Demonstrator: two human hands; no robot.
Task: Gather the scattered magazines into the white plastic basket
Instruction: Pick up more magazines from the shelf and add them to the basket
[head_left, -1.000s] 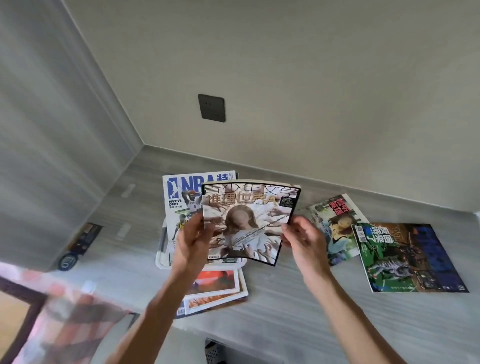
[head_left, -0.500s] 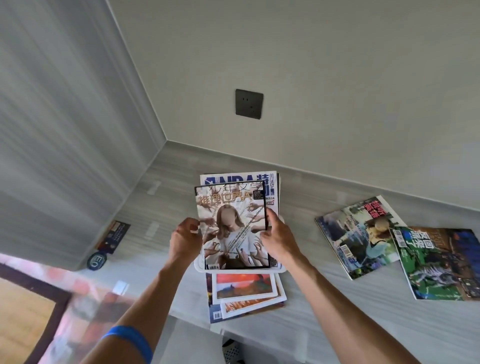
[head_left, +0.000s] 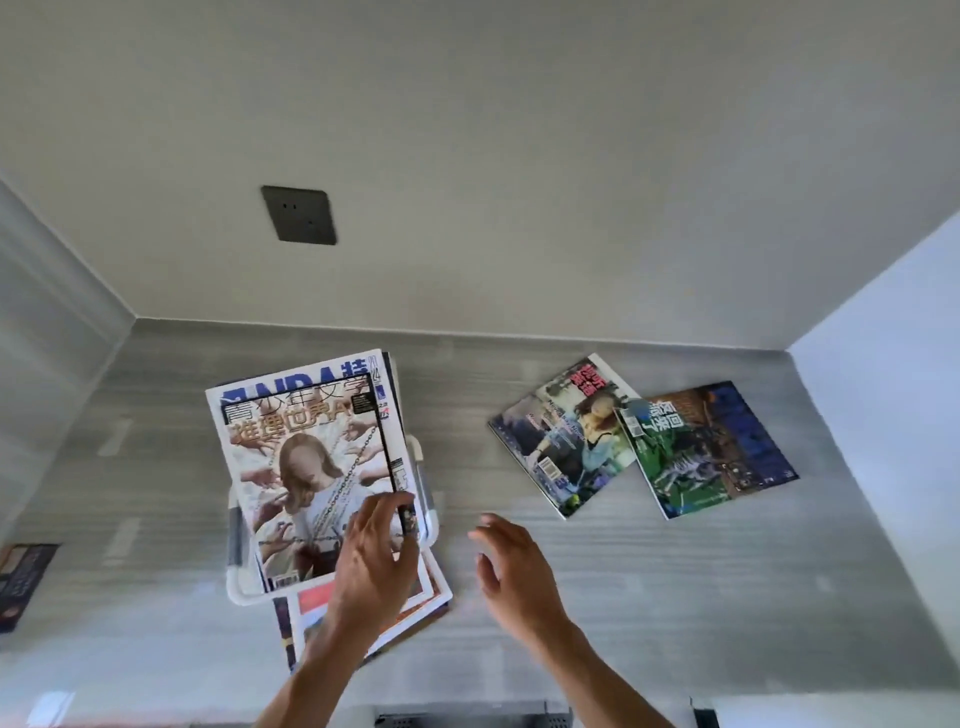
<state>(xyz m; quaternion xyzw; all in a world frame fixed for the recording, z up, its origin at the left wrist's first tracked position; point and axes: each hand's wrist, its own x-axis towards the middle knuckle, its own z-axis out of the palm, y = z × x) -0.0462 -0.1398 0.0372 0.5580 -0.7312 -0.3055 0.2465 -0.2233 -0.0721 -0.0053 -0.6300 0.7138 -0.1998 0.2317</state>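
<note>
Magazine (head_left: 311, 483) in white basket (head_left: 427, 519) needed squaring under left hand's (head_left: 376, 561) loosely spread fingertips, while right hand (head_left: 514, 566) hovered open, holding nothing.

- A stack of magazines (head_left: 306, 467) lay on the basket (head_left: 236, 587), left on the counter (head_left: 675, 597).
- Two overlapping magazines (head_left: 644, 441) lay well apart to its right.
- A wall socket (head_left: 298, 214) sat behind, above the stack.
</note>
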